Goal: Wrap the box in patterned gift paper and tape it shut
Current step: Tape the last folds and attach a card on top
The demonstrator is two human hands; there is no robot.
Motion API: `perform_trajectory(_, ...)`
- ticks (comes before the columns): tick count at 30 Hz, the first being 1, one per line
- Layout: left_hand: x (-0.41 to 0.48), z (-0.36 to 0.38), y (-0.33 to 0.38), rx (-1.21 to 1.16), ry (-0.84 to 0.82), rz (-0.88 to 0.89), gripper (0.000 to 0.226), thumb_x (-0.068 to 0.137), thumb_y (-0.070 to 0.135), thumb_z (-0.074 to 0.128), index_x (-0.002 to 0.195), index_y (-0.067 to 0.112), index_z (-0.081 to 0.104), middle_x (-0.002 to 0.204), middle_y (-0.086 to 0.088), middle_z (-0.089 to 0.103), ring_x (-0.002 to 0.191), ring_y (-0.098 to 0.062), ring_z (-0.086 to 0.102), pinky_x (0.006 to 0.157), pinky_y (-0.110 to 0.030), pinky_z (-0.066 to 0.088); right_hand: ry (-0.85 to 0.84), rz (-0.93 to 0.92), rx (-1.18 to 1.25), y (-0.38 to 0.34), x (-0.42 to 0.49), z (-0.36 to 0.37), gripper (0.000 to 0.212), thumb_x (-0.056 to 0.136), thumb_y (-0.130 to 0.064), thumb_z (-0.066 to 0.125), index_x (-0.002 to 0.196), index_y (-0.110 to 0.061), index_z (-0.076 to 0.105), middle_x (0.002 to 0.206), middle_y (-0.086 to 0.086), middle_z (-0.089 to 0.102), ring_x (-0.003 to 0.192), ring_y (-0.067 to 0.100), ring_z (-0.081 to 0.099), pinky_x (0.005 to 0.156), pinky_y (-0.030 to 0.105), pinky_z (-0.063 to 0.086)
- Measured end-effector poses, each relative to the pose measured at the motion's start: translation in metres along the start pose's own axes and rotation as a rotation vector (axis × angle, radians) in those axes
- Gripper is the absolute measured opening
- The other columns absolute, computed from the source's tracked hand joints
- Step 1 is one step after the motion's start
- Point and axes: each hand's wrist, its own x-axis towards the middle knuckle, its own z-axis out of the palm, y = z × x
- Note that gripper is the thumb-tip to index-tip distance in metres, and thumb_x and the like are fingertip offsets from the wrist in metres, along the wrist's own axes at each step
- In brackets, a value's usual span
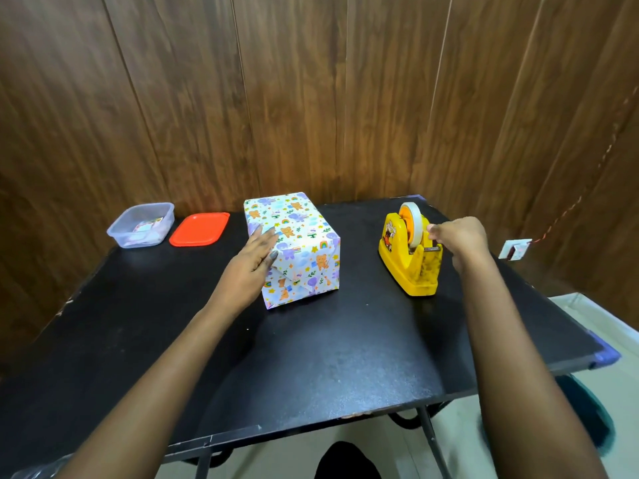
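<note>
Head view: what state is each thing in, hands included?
Box: covered in patterned paper, near end folded.
Tape dispenser: upright, roll loaded.
Clear container: open, small items inside.
Orange lid: off, flat beside the container.
Left hand: flat against the box.
Right hand: at the roll; grip unclear.

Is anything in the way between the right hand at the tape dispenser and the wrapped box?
Nothing visible. Only bare table lies between the dispenser, where the right hand is, and the box; the left hand rests on its left side.
</note>
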Motion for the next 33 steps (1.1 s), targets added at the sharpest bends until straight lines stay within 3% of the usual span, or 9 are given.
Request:
perform_trajectory(3,0.001,0.0,-0.002,0.001,0.0,0.002,0.041,0.099,0.017,0.044,0.139,0.014,0.043,0.149,0.009,0.033,0.138,0.003,0.012,0.108,-0.012,0.01,-0.07,0.073,0.144,0.021,-0.005,-0.002,0.023,0.087,-0.014,0.064,0.104,0.002,0.065,0.093,0.012,0.062,0.069,0.015,0.051,0.066,0.028,0.041)
perform_trajectory(5,0.001,0.001,-0.002,0.039,-0.001,0.017,0.042,0.098,0.018,0.045,0.14,0.014,0.042,0.149,0.009,0.032,0.139,0.002,0.013,0.109,-0.013,0.01,-0.1,0.119,0.253,0.036,-0.014,0.003,0.017,0.091,-0.018,0.061,0.084,-0.003,0.063,0.077,0.006,0.06,0.057,0.01,0.042,0.055,0.023,0.034)
perform_trajectory(11,0.001,0.005,-0.008,0.144,0.056,0.044,0.048,0.093,0.021,0.056,0.139,0.015,0.044,0.148,0.008,0.036,0.136,0.004,0.016,0.113,-0.026,0.026,-0.146,0.177,0.593,0.051,-0.025,0.013,0.028,0.091,-0.027,0.06,0.069,-0.011,0.057,0.069,0.003,0.058,0.059,0.01,0.051,0.054,0.021,0.041)
perform_trajectory(16,0.002,0.009,-0.009,0.176,0.109,0.065,0.047,0.092,0.018,0.057,0.138,0.016,0.046,0.146,0.007,0.039,0.136,0.003,0.02,0.109,-0.017,0.025,-0.148,0.289,1.01,0.053,-0.037,0.024,0.02,0.089,-0.021,0.062,0.075,-0.007,0.058,0.072,0.006,0.061,0.066,0.012,0.059,0.06,0.024,0.052)
perform_trajectory(20,0.0,0.01,-0.008,0.177,0.124,0.078,0.047,0.092,0.018,0.058,0.138,0.017,0.047,0.146,0.007,0.04,0.139,-0.001,0.022,0.105,-0.016,0.03,-0.174,0.363,1.392,0.051,-0.042,0.033,0.017,0.092,-0.015,0.057,0.079,-0.005,0.056,0.064,0.005,0.064,0.045,0.006,0.063,0.044,0.02,0.053)
perform_trajectory(23,-0.001,0.01,-0.01,0.166,0.109,0.061,0.055,0.088,0.024,0.064,0.139,0.02,0.045,0.147,0.009,0.038,0.14,-0.002,0.021,0.107,-0.026,0.034,-0.218,0.283,1.621,0.055,-0.047,0.043,0.02,0.095,-0.018,0.051,0.081,-0.005,0.056,0.056,0.002,0.067,0.047,0.005,0.064,0.048,0.02,0.054)
perform_trajectory(27,0.0,0.01,-0.011,0.157,0.118,0.064,0.055,0.087,0.024,0.064,0.139,0.02,0.045,0.147,0.009,0.039,0.14,-0.003,0.023,0.108,-0.034,0.036,-0.191,0.178,1.589,0.055,-0.05,0.047,0.017,0.096,-0.008,0.047,0.082,-0.005,0.057,0.055,0.002,0.067,0.05,0.004,0.064,0.055,0.021,0.057)
perform_trajectory(31,-0.001,0.011,-0.011,0.158,0.131,0.072,0.053,0.088,0.024,0.063,0.138,0.02,0.046,0.146,0.008,0.04,0.14,-0.004,0.024,0.11,-0.033,0.034,-0.209,0.33,1.587,0.07,-0.054,0.049,0.019,0.096,0.0,0.043,0.08,-0.002,0.054,0.061,0.008,0.064,0.043,0.006,0.062,0.046,0.023,0.055)
perform_trajectory(33,-0.001,0.011,-0.011,0.166,0.132,0.073,0.055,0.087,0.024,0.064,0.139,0.02,0.045,0.147,0.008,0.039,0.14,-0.004,0.024,0.111,-0.029,0.031,-0.3,0.365,1.529,0.075,-0.066,0.052,0.021,0.097,0.001,0.04,0.08,-0.001,0.053,0.053,0.007,0.065,0.043,0.006,0.063,0.044,0.022,0.054)
